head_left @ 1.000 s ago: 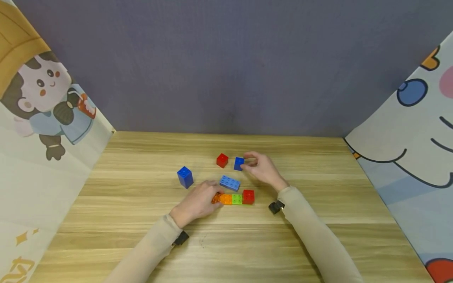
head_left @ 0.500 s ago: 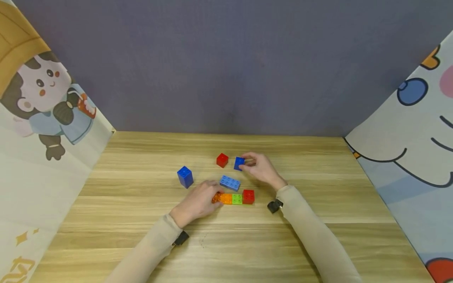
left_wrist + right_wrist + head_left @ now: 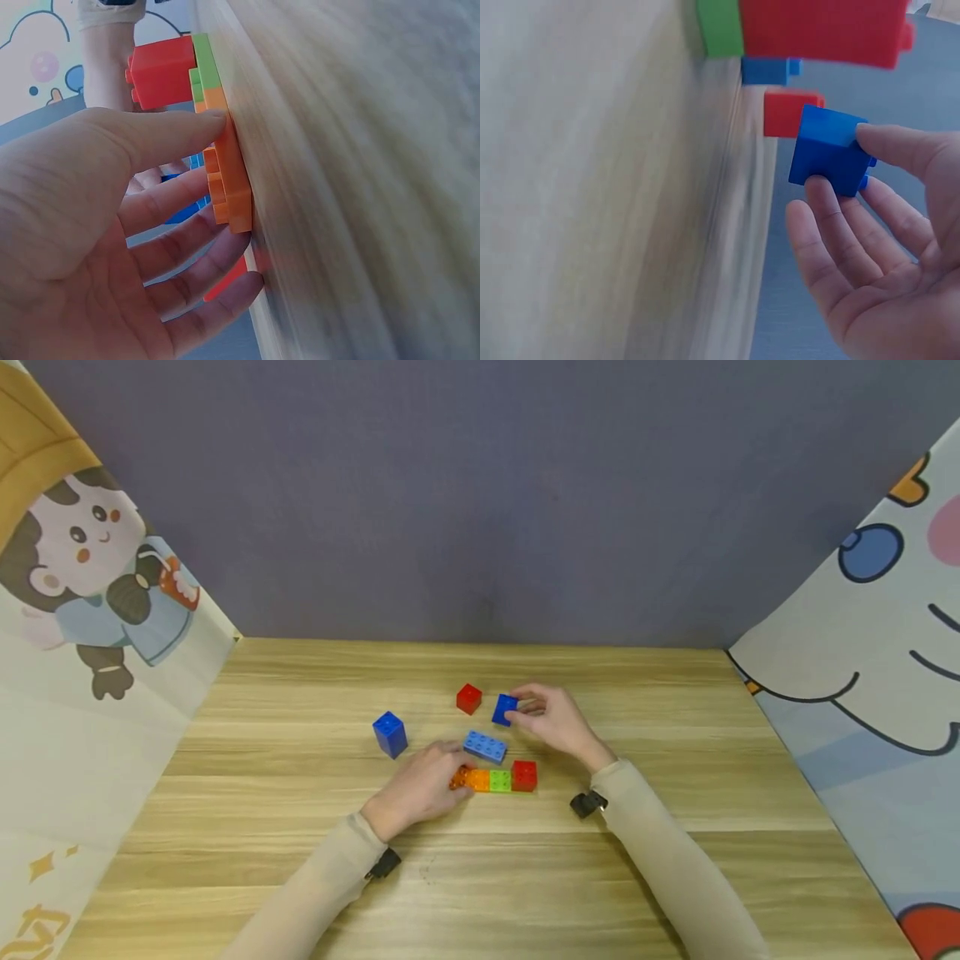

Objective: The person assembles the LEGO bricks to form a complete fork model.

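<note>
My left hand [image 3: 423, 783] holds the left end of a flat row of toy building bricks, its thumb on the near side of the orange brick [image 3: 237, 184] and its fingers on the far side. Rightward the row continues with a lime green brick [image 3: 500, 782] and a taller red brick [image 3: 524, 775]. My right hand [image 3: 557, 720] pinches a dark blue brick [image 3: 829, 154] between thumb and fingers. In the right wrist view that brick is tilted and apart from the tabletop. Just beyond the row lies a light blue brick [image 3: 484, 746] with several studs.
A loose red brick [image 3: 468, 699] stands left of the pinched blue one. Farther left is a tall dark blue brick [image 3: 390, 735]. The wooden table [image 3: 480, 893] meets a grey back panel [image 3: 480, 510], with printed panels on both sides.
The right hand's fingers have closed in on the dark blue brick, which has turned and tilted slightly. My left hand stays on the orange end of the row.
</note>
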Demonstrator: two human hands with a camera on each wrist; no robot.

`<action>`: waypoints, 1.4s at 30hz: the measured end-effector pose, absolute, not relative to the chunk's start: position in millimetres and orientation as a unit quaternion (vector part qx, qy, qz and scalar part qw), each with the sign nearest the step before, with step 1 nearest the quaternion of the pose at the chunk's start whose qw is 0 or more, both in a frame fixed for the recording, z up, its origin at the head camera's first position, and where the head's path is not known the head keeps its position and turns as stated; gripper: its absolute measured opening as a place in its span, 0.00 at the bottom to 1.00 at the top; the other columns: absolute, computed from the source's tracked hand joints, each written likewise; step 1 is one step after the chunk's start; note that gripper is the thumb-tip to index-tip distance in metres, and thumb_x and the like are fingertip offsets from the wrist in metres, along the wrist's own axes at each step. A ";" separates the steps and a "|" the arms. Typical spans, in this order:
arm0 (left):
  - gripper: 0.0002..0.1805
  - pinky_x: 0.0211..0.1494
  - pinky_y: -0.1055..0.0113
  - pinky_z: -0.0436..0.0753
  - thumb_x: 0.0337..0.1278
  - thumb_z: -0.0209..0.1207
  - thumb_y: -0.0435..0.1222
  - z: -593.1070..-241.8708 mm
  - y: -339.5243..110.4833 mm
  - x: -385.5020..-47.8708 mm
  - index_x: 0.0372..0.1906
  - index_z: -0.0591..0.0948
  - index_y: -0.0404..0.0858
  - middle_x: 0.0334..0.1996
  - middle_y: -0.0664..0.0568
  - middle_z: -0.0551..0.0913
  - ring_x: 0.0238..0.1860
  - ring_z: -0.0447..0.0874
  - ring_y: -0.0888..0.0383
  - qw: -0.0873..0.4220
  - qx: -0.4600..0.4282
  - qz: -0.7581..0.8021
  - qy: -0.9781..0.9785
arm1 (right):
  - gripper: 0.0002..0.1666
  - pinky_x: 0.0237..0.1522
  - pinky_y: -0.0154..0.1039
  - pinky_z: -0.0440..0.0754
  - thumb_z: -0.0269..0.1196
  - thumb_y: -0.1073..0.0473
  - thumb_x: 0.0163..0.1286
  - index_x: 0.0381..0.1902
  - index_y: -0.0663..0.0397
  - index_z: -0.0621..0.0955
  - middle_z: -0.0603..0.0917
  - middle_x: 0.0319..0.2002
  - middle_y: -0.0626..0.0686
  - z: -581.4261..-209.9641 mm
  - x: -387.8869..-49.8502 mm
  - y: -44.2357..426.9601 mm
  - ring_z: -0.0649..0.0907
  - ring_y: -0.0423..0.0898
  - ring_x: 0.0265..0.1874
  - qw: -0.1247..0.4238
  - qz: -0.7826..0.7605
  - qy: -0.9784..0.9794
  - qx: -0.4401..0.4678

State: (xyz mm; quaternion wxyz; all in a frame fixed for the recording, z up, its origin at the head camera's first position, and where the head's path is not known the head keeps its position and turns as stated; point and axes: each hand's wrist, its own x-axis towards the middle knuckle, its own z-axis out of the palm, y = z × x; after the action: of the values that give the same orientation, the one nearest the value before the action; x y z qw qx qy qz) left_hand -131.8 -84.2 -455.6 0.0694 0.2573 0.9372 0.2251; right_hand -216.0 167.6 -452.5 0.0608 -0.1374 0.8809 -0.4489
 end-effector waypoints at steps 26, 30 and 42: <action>0.18 0.64 0.48 0.85 0.63 0.74 0.40 -457.4 -84.2 -133.9 0.56 0.90 0.39 0.55 0.47 0.89 0.58 0.86 0.45 0.055 0.273 0.219 0.935 | 0.19 0.48 0.40 0.91 0.75 0.56 0.70 0.57 0.52 0.87 0.92 0.49 0.53 -427.5 -160.0 159.4 0.91 0.45 0.43 0.095 -0.448 0.861 -0.221; 0.18 0.63 0.49 0.86 0.63 0.74 0.40 -457.3 -84.2 -133.8 0.55 0.90 0.38 0.54 0.47 0.89 0.56 0.86 0.46 0.053 0.275 0.221 0.934 | 0.18 0.49 0.40 0.91 0.75 0.56 0.70 0.57 0.51 0.88 0.92 0.49 0.52 -430.1 -156.2 159.1 0.90 0.44 0.43 0.098 -0.442 0.863 -0.226; 0.17 0.62 0.49 0.86 0.63 0.74 0.40 -457.1 -84.3 -133.4 0.53 0.89 0.37 0.52 0.47 0.89 0.56 0.86 0.46 0.053 0.273 0.222 0.935 | 0.19 0.48 0.42 0.91 0.75 0.55 0.70 0.57 0.51 0.87 0.92 0.46 0.50 -435.1 -150.1 159.5 0.89 0.42 0.42 0.103 -0.429 0.865 -0.239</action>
State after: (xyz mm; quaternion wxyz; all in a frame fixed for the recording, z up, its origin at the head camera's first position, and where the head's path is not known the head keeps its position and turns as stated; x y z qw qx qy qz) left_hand -133.4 -84.3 -457.1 0.0533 0.2733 0.9345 0.2218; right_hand -150.1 159.5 -435.1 0.1032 -0.2393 0.8648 -0.4293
